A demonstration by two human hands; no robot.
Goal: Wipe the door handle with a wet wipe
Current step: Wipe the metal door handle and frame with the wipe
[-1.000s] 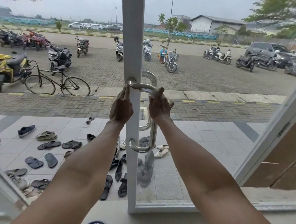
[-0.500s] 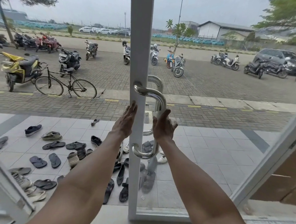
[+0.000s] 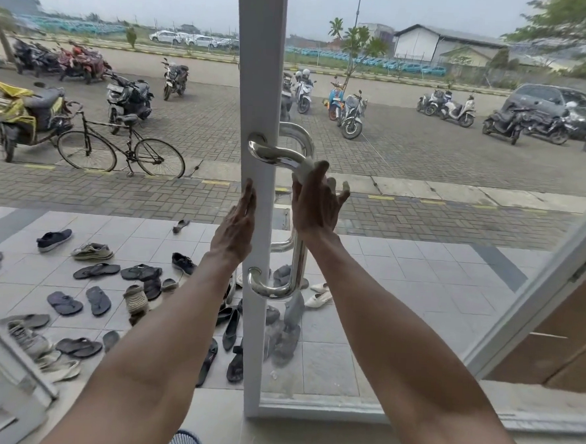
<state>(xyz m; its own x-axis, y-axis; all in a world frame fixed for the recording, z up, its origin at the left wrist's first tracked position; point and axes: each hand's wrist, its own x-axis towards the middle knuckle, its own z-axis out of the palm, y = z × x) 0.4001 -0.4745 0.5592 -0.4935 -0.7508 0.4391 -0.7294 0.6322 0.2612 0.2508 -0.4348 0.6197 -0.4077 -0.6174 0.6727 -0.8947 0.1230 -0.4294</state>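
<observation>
Both hands are spread: left hand [image 3: 236,225] flat against door frame [image 3: 259,82], right hand [image 3: 315,202] at door handle [image 3: 282,156].

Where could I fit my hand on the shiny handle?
The lower bar of the door handle is bare down to its bottom bend, below the right hand. The top bend is crowded by that hand; the left hand covers the white frame beside it.

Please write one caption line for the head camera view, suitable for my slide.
Right hand wraps the steel door handle while the flat left hand rests against the white door frame.
</observation>
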